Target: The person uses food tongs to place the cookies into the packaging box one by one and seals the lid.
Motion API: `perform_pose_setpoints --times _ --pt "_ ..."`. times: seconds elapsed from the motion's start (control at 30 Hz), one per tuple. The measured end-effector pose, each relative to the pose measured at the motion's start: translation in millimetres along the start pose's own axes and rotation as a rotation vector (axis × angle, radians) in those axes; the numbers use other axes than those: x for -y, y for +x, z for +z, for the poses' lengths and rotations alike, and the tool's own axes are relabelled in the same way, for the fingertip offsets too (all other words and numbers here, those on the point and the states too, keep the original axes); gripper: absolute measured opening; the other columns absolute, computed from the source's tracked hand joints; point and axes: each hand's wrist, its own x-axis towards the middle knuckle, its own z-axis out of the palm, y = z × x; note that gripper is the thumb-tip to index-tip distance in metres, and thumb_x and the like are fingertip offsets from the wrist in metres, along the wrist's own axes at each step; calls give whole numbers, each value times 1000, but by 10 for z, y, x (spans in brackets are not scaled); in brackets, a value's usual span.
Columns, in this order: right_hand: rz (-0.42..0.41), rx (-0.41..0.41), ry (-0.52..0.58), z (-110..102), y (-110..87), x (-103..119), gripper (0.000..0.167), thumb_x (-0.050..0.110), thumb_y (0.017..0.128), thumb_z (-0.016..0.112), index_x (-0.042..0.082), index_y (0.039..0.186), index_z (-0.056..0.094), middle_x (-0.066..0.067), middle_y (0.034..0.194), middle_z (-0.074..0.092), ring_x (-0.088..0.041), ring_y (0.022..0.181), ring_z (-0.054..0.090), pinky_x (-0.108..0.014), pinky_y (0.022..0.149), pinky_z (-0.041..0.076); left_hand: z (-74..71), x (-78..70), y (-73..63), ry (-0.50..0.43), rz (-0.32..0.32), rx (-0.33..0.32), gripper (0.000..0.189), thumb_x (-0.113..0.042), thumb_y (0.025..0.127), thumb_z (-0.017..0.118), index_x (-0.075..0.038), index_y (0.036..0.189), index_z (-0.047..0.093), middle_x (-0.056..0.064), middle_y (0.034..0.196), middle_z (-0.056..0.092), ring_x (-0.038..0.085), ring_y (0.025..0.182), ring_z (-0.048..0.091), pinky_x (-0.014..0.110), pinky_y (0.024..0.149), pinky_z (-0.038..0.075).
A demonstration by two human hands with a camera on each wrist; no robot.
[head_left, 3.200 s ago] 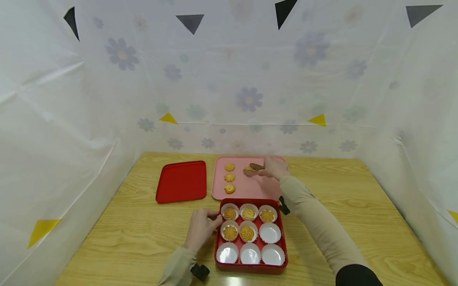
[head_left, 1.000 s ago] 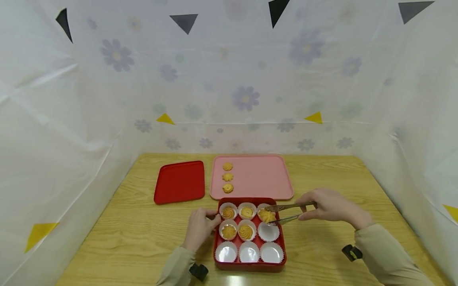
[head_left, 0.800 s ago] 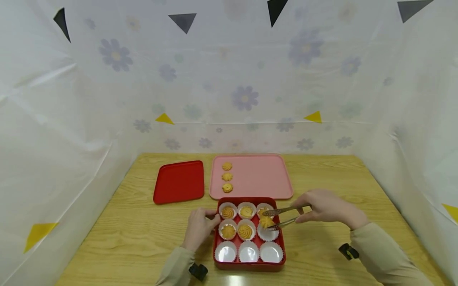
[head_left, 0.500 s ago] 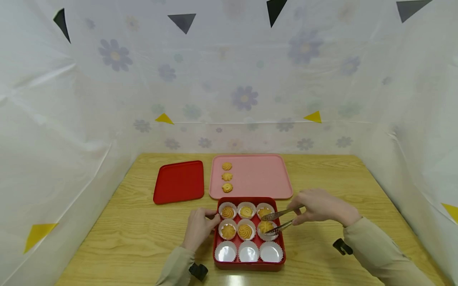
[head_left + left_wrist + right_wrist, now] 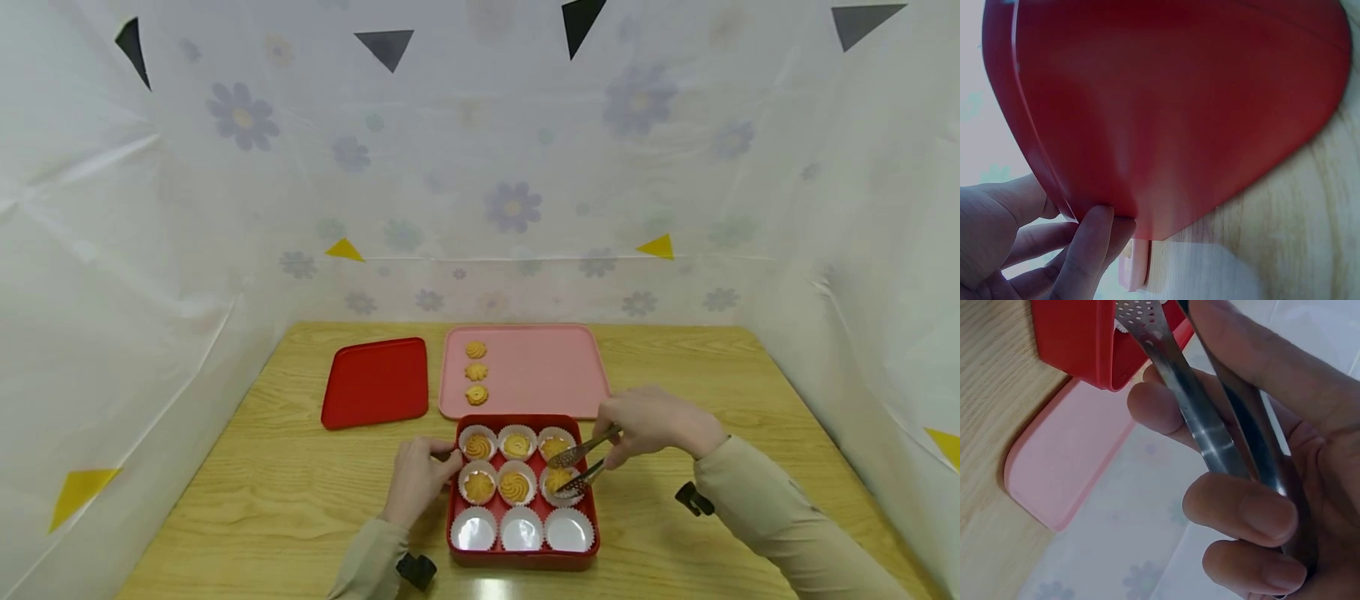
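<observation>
Closer to the box has come the right hand (image 5: 648, 423) since half a second ago, its forearm shifted leftward with it, while the left hand (image 5: 422, 475) keeps its place.

At the far left of the wooden surface (image 5: 240, 492), a red tray (image 5: 377, 383) lies flat. Next comes the left hand, back uppermost, its wrist toward the viewer; thumb and fingers pinch the left wall of the red box (image 5: 525, 562) at the rim, and the left wrist view shows fingertips pressed against the outer side. Behind the box, a pink tray (image 5: 543, 367) carries three cookies (image 5: 476, 372) in a column along its left.

Inside the box stand white paper cups (image 5: 475, 528) in three rows of three; the back row and the middle row hold cookies. Their rightmost middle-row cup contains a star-shaped cookie (image 5: 557, 479), with the tips of the metal tongs (image 5: 573, 455) spread apart about it. To the right, the right hand is bent in from the wrist, some fingers curled round the tongs, one digit stretched along an arm of them.
</observation>
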Motion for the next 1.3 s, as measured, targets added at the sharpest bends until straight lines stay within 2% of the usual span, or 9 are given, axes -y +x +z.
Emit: perform_pose_setpoints --times 0.33,0.47,0.6,0.73,0.87,0.97,1.17,1.23,1.3 --pt "42 5 -44 22 58 34 19 35 75 86 24 87 76 16 71 57 -2 65 46 -24 57 37 3 -3 3 5 -4 -8 18 -11 79 73 -5 94 82 6 81 78 8 68 56 23 65 45" --pt "59 2 -22 13 58 35 22 33 74 87 21 90 77 14 72 59 -3 66 49 -25 59 40 5 4 -1 6 -2 -5 18 -11 79 73 -5 93 82 6 81 78 9 69 56 24 66 45" --pt "68 -7 -3 0 38 32 24 32 74 87 20 92 76 11 75 62 -4 69 51 -26 61 42 9 8 -1 1 -9 -4 19 -11 79 73 -4 94 82 6 82 78 8 69 56 23 66 45" --pt "54 -13 -30 -9 24 47 21 32 75 87 22 89 77 11 77 64 -3 69 51 -27 61 44 14 9 6 -8 -21 0 19 -12 80 73 -4 95 82 6 82 78 8 67 53 22 63 44" --pt "28 -21 -94 -10 47 138 13 29 74 87 24 80 77 14 71 61 -3 63 48 -25 57 42 13 8 12 -10 -27 1 20 -14 80 73 -5 95 82 6 82 78 9 68 54 23 63 43" --pt "26 -47 -178 14 79 211 15 31 71 89 26 73 75 14 69 60 -4 61 48 -26 55 42 13 10 10 -7 -33 2 21 -14 80 73 -5 97 81 7 85 78 10 70 55 23 65 44" --pt "-14 -134 -307 63 111 302 20 38 65 92 29 70 75 15 66 63 -4 57 39 -24 49 34 16 13 6 -6 -33 4 22 -13 80 73 -4 98 81 8 87 79 10 70 56 24 65 44" --pt "-18 -160 -338 63 109 324 21 37 64 93 28 69 74 14 65 62 -5 57 34 -23 48 30 18 8 10 -6 -33 1 21 -13 80 73 -4 98 81 8 86 79 10 70 56 24 65 45" --pt "-15 -176 -362 61 111 340 22 36 63 93 28 68 73 13 64 62 -5 56 35 -23 47 31 21 6 12 -5 -36 -2 21 -13 80 73 -4 97 81 8 86 78 10 70 56 23 65 44"
